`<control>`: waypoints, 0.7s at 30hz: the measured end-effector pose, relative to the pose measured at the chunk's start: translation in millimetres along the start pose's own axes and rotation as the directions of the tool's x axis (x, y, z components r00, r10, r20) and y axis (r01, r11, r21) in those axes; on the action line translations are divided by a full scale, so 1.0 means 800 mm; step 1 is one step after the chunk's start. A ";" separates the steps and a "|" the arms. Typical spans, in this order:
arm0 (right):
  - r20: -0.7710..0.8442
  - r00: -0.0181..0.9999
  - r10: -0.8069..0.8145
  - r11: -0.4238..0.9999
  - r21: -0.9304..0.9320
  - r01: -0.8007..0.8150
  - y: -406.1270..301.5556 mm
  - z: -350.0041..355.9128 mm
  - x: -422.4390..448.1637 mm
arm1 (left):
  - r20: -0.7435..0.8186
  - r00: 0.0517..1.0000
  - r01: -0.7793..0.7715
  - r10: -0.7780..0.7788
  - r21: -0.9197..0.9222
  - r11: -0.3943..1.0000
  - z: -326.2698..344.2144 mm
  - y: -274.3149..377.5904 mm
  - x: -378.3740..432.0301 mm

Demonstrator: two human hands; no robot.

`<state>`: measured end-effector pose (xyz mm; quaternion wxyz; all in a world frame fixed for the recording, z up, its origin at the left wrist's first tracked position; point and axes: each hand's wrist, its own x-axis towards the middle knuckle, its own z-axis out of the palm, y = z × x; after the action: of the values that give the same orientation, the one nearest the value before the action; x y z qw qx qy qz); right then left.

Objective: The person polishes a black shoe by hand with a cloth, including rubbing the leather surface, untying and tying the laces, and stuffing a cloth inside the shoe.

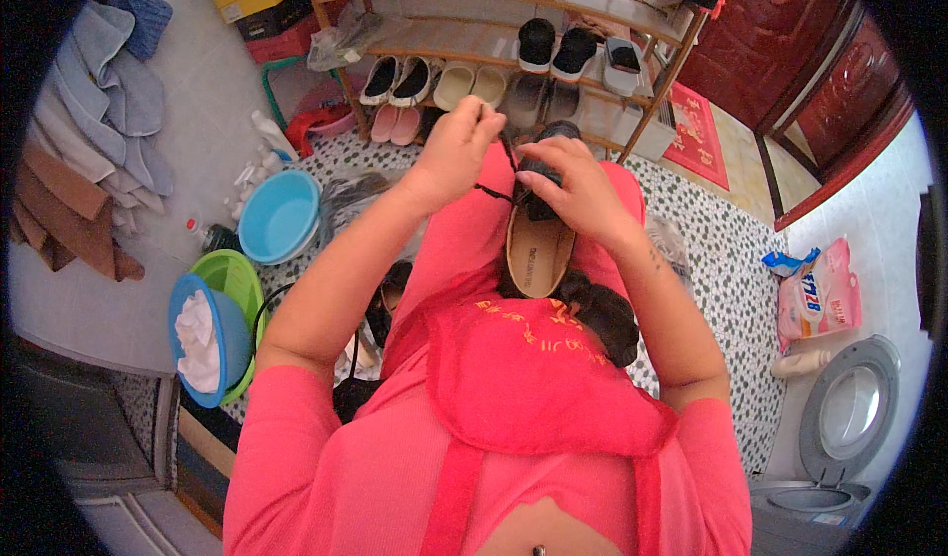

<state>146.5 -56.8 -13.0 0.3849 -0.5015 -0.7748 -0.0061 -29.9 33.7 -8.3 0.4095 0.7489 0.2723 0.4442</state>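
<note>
A black lace-up shoe (539, 208) lies across my lap with its toe pointing away from me. Its tan insole (539, 260) faces up and bears writing. My left hand (459, 152), raised to the left of the shoe, pinches a black shoelace (509, 150); another length of lace runs in a loop over my pink trouser leg. Over the front part of the shoe, my right hand (574, 186) grips the upper, its thumb near the lacing. That hand hides much of the upper and the eyelets. A red apron (541, 378) with yellow writing covers my front.
Ahead stands a wooden shoe rack (444, 37) with several pairs. To the left are a light-blue basin (280, 215) and a green basin (252, 289) under a blue one (237, 341) holding white cloth. A detergent bag (822, 293) and a raised round lid (848, 408) are right.
</note>
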 end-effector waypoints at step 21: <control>0.184 0.952 0.243 0.723 0.620 -0.305 -0.001 -0.031 0.052 | 0.411 0.911 0.254 -0.016 -0.531 0.809 0.012 0.086 -0.057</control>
<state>152.3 -34.8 30.0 0.4942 -0.4482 -0.6636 0.3384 -39.0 -40.7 28.0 0.6922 0.6415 0.0928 0.3174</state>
